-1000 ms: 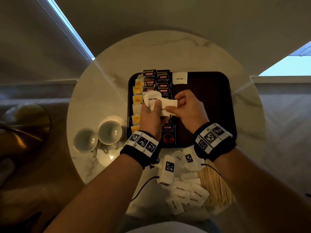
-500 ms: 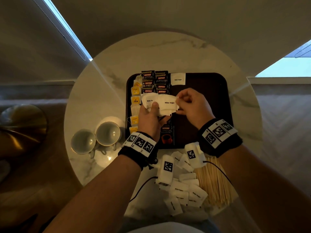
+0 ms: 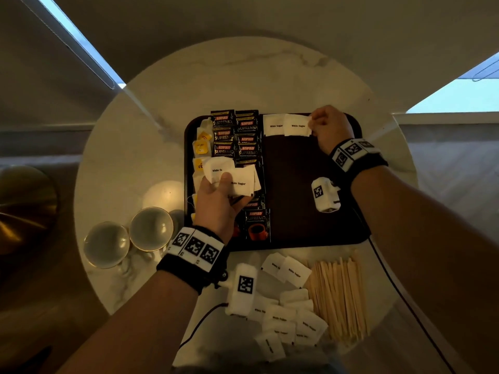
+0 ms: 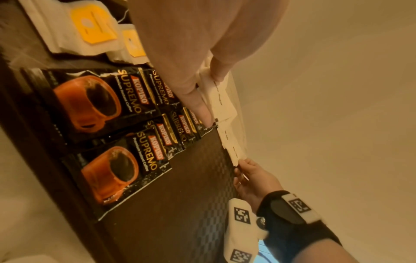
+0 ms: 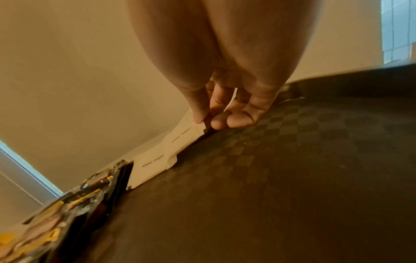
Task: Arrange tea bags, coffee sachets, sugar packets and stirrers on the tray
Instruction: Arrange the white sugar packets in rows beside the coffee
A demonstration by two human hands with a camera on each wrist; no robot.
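White sugar packets (image 3: 286, 125) flat at dark tray (image 3: 310, 225) far edge.

Both bare forearms are wearing black wristbands (image 3: 189, 261) bearing white square-code tags; white tagged camera blocks (image 3: 324, 194) are trailing black cables (image 3: 405, 300).

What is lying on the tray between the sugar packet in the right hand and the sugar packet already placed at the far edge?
Nothing visible. The right hand pinches a sugar packet at the tray's far edge, right beside the placed packet; their edges meet or slightly overlap. The dark tray surface nearer the person is bare.
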